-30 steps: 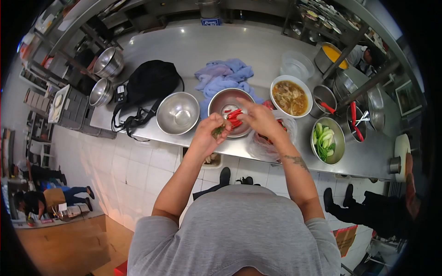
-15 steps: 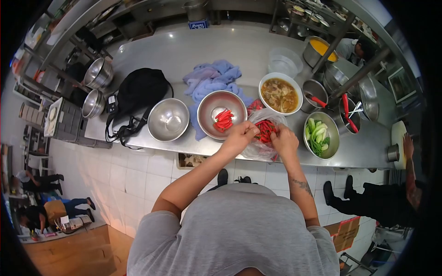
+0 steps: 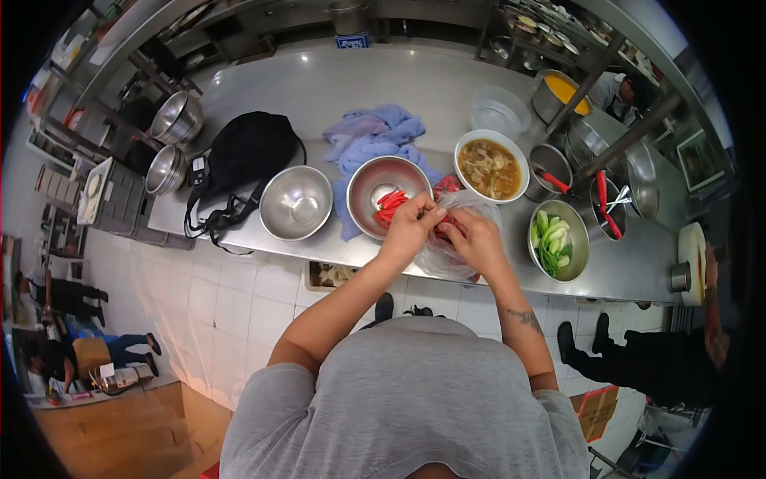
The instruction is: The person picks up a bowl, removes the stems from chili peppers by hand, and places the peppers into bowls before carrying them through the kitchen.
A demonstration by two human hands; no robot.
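My left hand and my right hand meet over a clear plastic bag of red chillies at the front edge of the steel counter. Both hands pinch a red chilli between them; the chilli itself is mostly hidden by my fingers. Just behind my left hand stands a steel bowl with a few red chillies lying in it.
An empty steel bowl, a black bag and a blue cloth lie to the left and behind. A white bowl of soup, a bowl of green vegetables and pots stand at the right. Another person's legs are at the right.
My hands went from the steel bowl to the plastic bag, then drew together over the bag's left side, closer to the bowl.
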